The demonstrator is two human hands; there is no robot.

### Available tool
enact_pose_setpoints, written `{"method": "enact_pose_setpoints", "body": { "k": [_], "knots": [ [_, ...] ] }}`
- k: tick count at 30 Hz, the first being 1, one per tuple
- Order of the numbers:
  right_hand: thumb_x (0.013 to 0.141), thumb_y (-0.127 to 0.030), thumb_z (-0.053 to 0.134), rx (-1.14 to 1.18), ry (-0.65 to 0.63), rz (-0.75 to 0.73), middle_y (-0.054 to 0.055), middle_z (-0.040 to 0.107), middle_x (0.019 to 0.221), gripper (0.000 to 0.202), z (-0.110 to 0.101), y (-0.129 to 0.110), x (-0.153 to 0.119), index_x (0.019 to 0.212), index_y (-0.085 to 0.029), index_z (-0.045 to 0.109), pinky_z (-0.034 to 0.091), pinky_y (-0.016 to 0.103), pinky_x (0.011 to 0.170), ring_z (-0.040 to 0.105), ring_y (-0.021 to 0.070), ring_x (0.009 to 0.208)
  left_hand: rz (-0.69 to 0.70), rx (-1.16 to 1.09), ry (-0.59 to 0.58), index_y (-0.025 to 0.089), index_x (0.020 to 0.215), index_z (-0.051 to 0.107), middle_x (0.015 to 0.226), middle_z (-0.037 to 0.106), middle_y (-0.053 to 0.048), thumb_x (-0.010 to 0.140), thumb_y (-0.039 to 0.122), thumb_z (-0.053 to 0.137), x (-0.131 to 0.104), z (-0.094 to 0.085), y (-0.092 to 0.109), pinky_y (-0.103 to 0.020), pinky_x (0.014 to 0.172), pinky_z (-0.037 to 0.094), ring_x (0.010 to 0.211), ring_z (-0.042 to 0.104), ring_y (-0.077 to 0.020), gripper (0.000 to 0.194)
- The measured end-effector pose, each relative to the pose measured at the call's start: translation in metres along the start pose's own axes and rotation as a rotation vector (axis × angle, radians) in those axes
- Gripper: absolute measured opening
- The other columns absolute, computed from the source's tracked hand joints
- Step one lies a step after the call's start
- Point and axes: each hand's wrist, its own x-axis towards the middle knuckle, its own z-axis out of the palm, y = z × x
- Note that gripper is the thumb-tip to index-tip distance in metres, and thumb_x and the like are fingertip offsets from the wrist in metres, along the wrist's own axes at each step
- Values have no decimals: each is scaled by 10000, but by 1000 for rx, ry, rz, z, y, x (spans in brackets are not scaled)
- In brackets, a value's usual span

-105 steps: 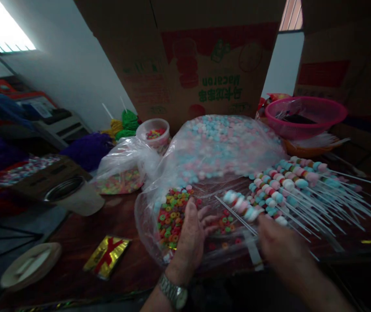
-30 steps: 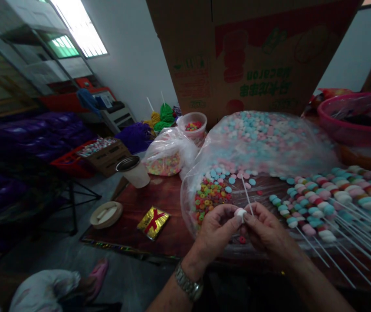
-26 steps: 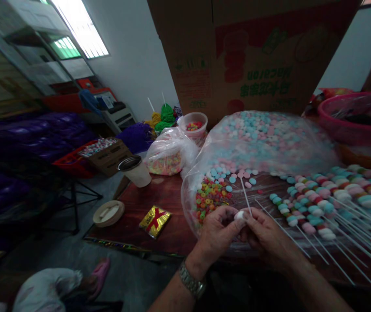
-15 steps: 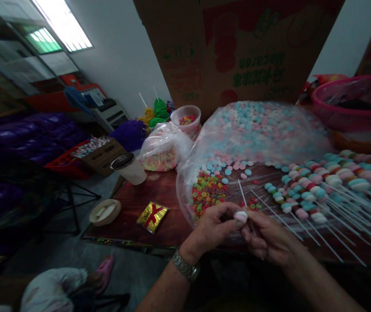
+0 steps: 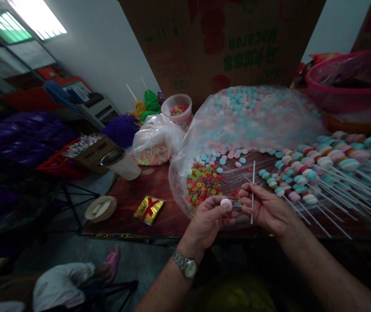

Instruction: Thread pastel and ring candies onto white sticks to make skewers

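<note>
Left hand (image 5: 209,219) pinches a pink marshmallow (image 5: 226,204) over the table (image 5: 159,195); right hand (image 5: 265,208) grips a white stick (image 5: 253,190) upright beside it. Pushed off-centre, the stick could split the sweet

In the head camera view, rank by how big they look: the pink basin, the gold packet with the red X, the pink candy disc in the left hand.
1. Pink basin, largest by far.
2. Gold packet.
3. Pink candy disc at the left hand, smallest though nearest the camera.
</note>
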Motion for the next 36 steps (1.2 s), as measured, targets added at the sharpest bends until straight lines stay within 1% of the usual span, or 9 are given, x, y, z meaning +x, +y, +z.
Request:
{"method": "enact_pose_setpoints", "body": {
  "k": [7,9,12,16,18,22,25,32,36],
  "knots": [
    [772,-307,595,-76,70,-148,2,599,652,166,7,3,-2,699,-157,599,485,223,525,561,107,569,-27,-42,62,108,847,549,708,590,-18,696,172,673,0,5,-7,-189,486,492,552,570,-92,205],
    [764,-383,592,-347,164,-345,-21,556,586,227,8,3,-10,728,-162,625,443,195,463,515,97,510,-29,-54,76,110,851,547,702,586,-15,690,163,679,-1,4,-8,-189,499,493,565,574,-95,215],
    [798,-389,541,-970,233,-695,-37,524,521,244,2,0,-27,817,-177,660,404,178,433,483,94,466,-28,-75,61,115,872,548,750,597,-24,679,144,691,-2,1,-6,-208,578,505,643,601,-114,241],
    [829,-189,423,-1522,-115,-845,43,676,879,297,-15,0,-42,1054,-193,617,509,246,693,628,160,779,5,-73,4,107,895,562,822,608,-45,657,129,708,-4,-1,-1,-231,664,498,741,616,-142,280],
    [792,-80,360,-1679,-283,-888,81,590,1147,479,-21,1,-47,1245,-182,478,473,307,859,558,176,1028,24,-46,17,108,911,561,820,617,-50,631,125,722,-5,-2,0,-253,661,499,728,619,-154,324],
    [797,-72,345,-1915,-438,-861,69,370,1358,616,-21,-3,-66,1387,-205,227,385,395,973,362,204,1226,87,28,89,104,895,567,758,623,-43,626,160,726,-7,-1,-1,-242,581,485,628,602,-135,317],
    [823,-244,470,-2017,-371,-782,36,337,1372,623,-25,-9,-85,1388,-284,210,425,414,933,386,250,1203,139,62,101,95,827,569,701,613,-32,626,166,723,-7,0,-2,-211,575,466,606,584,-111,263],
    [767,-266,574,-1922,-334,-641,3,406,1325,645,-35,2,-94,1350,-325,305,463,340,901,472,241,1129,185,89,189,137,934,542,758,632,-23,603,159,724,-4,-1,-6,-282,611,501,611,606,-140,379],
    [817,-286,507,-1838,-274,-647,52,538,1213,350,-30,14,-77,1161,-258,570,468,355,889,528,238,1074,190,111,206,113,899,572,733,631,-28,596,168,725,-3,1,-6,-252,603,492,598,594,-123,344]
  ]
}}
